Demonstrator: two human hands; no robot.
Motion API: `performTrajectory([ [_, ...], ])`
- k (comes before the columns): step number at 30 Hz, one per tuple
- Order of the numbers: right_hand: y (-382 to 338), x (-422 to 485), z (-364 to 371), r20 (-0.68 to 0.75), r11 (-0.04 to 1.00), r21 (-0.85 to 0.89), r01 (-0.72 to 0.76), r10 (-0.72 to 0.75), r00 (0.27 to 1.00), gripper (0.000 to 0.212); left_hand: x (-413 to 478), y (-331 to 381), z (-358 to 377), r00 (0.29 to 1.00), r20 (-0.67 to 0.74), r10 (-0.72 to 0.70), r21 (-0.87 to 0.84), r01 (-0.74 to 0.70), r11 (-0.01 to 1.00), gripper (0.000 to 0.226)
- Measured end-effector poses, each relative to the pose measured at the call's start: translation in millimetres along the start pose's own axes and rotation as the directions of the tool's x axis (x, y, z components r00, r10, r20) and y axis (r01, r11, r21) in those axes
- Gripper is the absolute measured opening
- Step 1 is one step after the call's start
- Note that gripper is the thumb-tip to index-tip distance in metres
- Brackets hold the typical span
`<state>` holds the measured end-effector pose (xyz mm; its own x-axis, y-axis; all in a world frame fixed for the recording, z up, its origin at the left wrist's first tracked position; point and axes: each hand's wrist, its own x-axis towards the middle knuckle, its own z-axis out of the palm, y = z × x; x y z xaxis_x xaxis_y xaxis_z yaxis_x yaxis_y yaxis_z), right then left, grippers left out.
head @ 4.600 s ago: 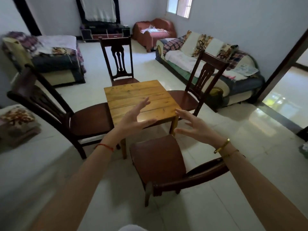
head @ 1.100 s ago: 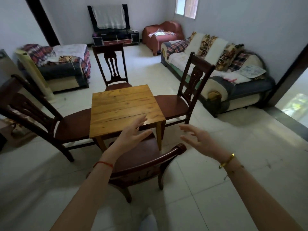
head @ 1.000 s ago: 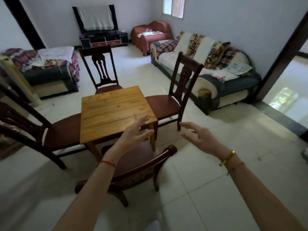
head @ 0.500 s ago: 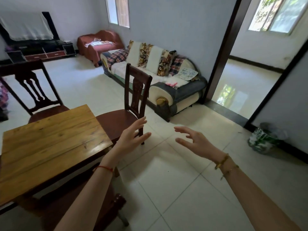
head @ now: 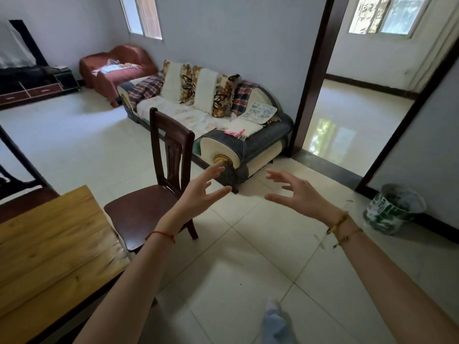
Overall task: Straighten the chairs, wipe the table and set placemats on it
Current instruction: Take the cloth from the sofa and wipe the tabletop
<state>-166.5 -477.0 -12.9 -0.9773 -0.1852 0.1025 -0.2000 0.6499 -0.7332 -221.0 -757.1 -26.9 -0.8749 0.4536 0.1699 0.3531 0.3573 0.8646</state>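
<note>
Left hand point(head: 198, 193): wide, fingers spread, palm turned inward, holding nothing. Red thread at the wrist. Right hand point(head: 300, 197): the same, fingers splayed and slightly hooked, nothing in it. Gold bangles at the wrist. The two hands hang apart over bare floor, palms facing each other.

Just left of the left hand, and partly behind its forearm, stands the dark brown wooden chair with a tall carved back point(head: 139, 209). Its seat faces the honey-coloured plank table point(head: 49, 247), which lies further left and nearer me. The seat is close to the table edge, but I cannot tell if it touches. I read this chair as the next one to straighten. A second dark chair point(head: 24, 198) shows at the table's far side.

Beyond both hands: the cream-and-blue patterned sofa point(head: 248, 147), its rolled arm near the chair's back. Far right of the right hand, a green-and-white bucket point(head: 392, 209) by the wall.

Risks as I judge them:
- A one-handed grab on the back could swing the chair into the sofa arm.
- A hard push could bump the table and shift it.
- Dragging the legs may scrape the tile.
- No cloth or placemats in view, so both need finding.
</note>
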Motion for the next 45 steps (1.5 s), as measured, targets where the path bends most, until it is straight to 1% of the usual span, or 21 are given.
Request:
performTrajectory([
  [5, 48.8, 102.6, -39.7, 0.039, 0.999, 0.017, 0.04, -0.041, 0.998, 0.079, 103.3, -20.0, 2.5, 0.999, -0.026, -0.022, 0.013, 0.022, 1.0, 0.076],
  [8, 81.3, 176.2, -71.7, 0.076, 0.997, 0.013, 0.07, -0.07, 0.995, 0.077, 172.5, -30.7, 3.5, 0.996, -0.08, -0.04, 0.019, 0.041, 0.999, 0.075],
  [11, 110.3, 255.5, -105.1, 0.103, 0.997, 0.01, 0.08, -0.081, 0.991, 0.08, 246.7, -42.1, 1.0, 0.987, -0.147, -0.066, 0.015, 0.069, 0.998, 0.075],
  [14, 134.1, 320.2, -124.2, 0.111, 0.992, 0.001, 0.123, -0.122, 0.986, 0.079, 306.6, -54.5, -3.5, 0.981, -0.18, -0.078, 0.031, 0.085, 0.996, 0.075],
  [17, 160.1, 386.6, -137.9, 0.146, 0.99, 0.006, 0.138, -0.137, 0.98, 0.076, 369.5, -68.9, -6.4, 0.972, -0.211, -0.1, 0.009, 0.104, 0.994, 0.072],
  [23, 214.1, 509.7, -149.0, 0.189, 0.99, 0.022, 0.142, -0.144, 0.971, 0.08, 494.0, -120.7, -17.6, 0.964, -0.224, -0.145, -0.012, 0.146, 0.989, 0.069],
  [29, 266.3, 642.7, -150.6, 0.199, 0.992, 0.023, 0.128, -0.13, 0.971, 0.076, 621.3, -190.4, -44.7, 0.953, -0.234, -0.193, 0.008, 0.2, 0.98, 0.064],
  [32, 289.6, 713.5, -149.9, 0.219, 0.996, 0.026, 0.083, -0.087, 0.972, 0.071, 689.0, -224.1, -63.1, 0.944, -0.244, -0.223, 0.028, 0.237, 0.971, 0.06],
  [36, 324.6, 800.0, -145.9, 0.233, 0.998, 0.002, 0.071, -0.069, 0.97, 0.069, 772.2, -265.5, -82.9, 0.94, -0.235, -0.248, 0.039, 0.264, 0.964, 0.057],
  [38, 346.4, 848.0, -143.0, 0.272, 1.0, 0.012, 0.028, -0.03, 0.962, 0.071, 818.0, -291.6, -90.1, 0.929, -0.234, -0.287, 0.029, 0.302, 0.953, 0.056],
  [42, 381.0, 911.7, -136.6, 0.299, 0.999, 0.002, 0.039, -0.038, 0.954, 0.069, 877.7, -333.2, -93.0, 0.914, -0.242, -0.324, 0.033, 0.342, 0.939, 0.055],
  [45, 417.4, 968.3, -128.6, 0.351, 0.999, -0.004, 0.051, -0.046, 0.935, 0.067, 924.9, -373.5, -88.4, 0.897, -0.249, -0.366, 0.042, 0.388, 0.921, 0.056],
])
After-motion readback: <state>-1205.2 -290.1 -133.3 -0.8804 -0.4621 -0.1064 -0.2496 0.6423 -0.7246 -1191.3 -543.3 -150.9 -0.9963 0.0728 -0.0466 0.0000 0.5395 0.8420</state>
